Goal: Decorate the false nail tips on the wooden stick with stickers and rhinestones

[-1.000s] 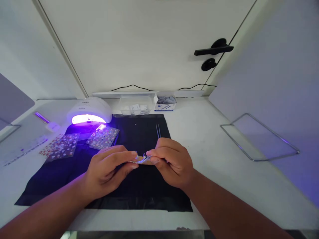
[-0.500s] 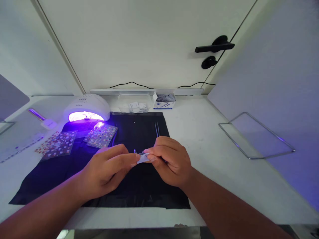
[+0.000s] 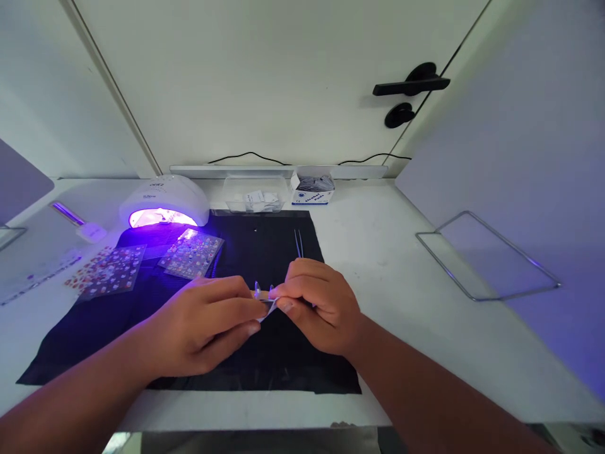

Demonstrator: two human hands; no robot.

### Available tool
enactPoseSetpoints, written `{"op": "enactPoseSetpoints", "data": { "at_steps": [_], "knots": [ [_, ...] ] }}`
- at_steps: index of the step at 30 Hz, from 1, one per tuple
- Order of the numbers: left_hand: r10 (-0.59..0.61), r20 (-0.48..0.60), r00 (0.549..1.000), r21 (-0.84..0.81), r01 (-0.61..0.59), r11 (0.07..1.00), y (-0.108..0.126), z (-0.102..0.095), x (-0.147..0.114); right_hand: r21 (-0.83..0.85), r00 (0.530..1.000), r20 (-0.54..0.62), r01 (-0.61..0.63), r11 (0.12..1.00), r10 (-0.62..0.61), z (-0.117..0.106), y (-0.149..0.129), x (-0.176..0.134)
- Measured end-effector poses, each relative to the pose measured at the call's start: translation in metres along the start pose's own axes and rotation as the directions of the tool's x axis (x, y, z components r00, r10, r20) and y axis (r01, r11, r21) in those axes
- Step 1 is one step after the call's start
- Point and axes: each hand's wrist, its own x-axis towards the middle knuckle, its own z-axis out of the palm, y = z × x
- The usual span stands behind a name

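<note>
Over a black mat (image 3: 246,252), my left hand (image 3: 208,325) and my right hand (image 3: 324,306) meet, both closed, pinching a small white alcohol pad packet (image 3: 270,309) between them. The packet is bent and partly covered by my fingers. Just behind it, shiny pointed pieces (image 3: 257,289) that look like nail tips stick up by my fingertips; what carries them is mostly hidden. Tweezers (image 3: 299,243) lie on the mat beyond my right hand, their near end out of sight behind it.
At the back left a white nail lamp (image 3: 165,192) glows purple. Two sticker sheets (image 3: 191,253) lie before it. Behind the mat stand a clear tray (image 3: 231,189) with packets and an alcohol pads box (image 3: 312,197). A metal wire frame (image 3: 486,299) is at right.
The packet has tilted and folded between my fingers, showing less of its white face. My left fingers have shifted slightly, and more of the shiny pointed pieces shows.
</note>
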Motion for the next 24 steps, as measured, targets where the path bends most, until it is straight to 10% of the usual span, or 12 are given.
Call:
{"op": "enactPoseSetpoints", "data": {
  "at_steps": [13, 24],
  "knots": [
    [0.125, 0.025, 0.992, 0.123, -0.127, 0.984, 0.0047, -0.0011, 0.0065, 0.389, 0.908, 0.222, -0.418, 0.821, 0.356, 0.0021, -0.0090, 0.0086],
    [0.134, -0.179, 0.975, 0.060, -0.125, 0.990, 0.0030, 0.0017, 0.0044, 0.473, 0.665, 0.510, -0.746, 0.468, 0.545, 0.0005, 0.0000, 0.0027]
  ]
}}
